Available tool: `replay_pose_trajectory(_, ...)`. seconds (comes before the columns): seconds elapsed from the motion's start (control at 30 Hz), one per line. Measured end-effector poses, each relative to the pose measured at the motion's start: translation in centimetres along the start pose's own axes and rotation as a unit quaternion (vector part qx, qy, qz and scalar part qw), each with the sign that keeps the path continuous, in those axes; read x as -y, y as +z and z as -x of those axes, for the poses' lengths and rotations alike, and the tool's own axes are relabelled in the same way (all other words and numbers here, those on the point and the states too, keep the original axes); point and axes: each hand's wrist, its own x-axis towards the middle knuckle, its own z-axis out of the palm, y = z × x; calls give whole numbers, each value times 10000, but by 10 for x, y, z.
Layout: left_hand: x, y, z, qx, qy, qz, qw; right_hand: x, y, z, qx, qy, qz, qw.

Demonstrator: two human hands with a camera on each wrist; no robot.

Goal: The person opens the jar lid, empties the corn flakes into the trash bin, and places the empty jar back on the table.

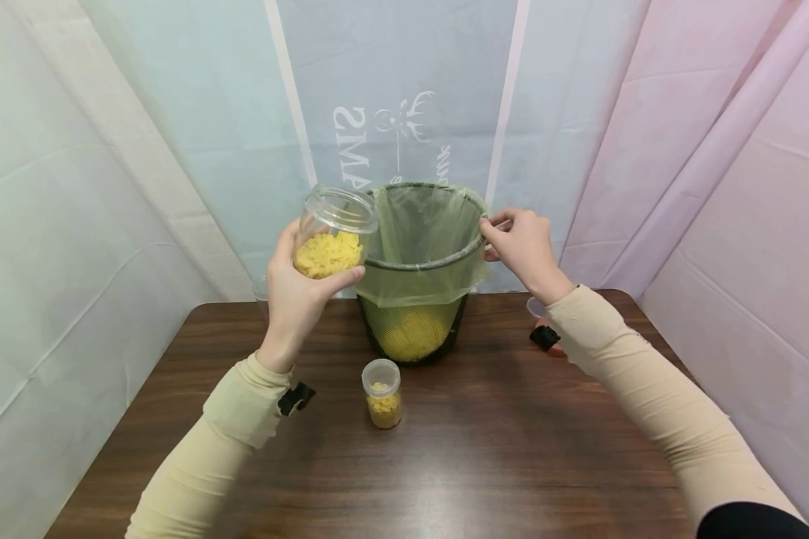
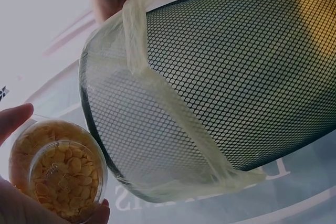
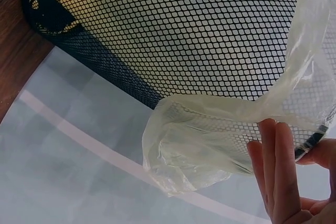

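Observation:
My left hand (image 1: pixel 295 299) grips a clear jar (image 1: pixel 340 211) partly filled with yellow flakes, beside the left rim of a black mesh bin (image 1: pixel 414 266). Its mouth is uncovered and leans slightly toward the bin. The left wrist view shows the flakes through the jar's base (image 2: pixel 65 179). A thin pale-green bag (image 1: pixel 411 288) lines the bin, folded over its rim. My right hand (image 1: pixel 522 243) pinches the bin's right rim and the bag between thumb and fingers; in the right wrist view several fingers (image 3: pixel 278 166) lie against the outside of the bag. Yellow material (image 1: pixel 414 337) shows through the mesh low down.
A smaller clear jar (image 1: pixel 382 397) with yellow bits stands on the dark wooden table (image 1: pixel 485 449) before the bin. Behind my left hand is a partly hidden clear container (image 1: pixel 261 288). A clear round item (image 1: pixel 535 307) lies near my right sleeve. Curtains surround the table.

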Motion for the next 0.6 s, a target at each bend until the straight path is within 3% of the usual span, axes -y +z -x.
replay_pose_trajectory(0.27,-3,0,-9,-103,-451,18,9989,-1,0,-2,74,-92,26,9999)
replay_pose_trajectory(0.6,-7,1,-18,-170,-381,-540,9977,1,0,-2,89,-170,31,9998)
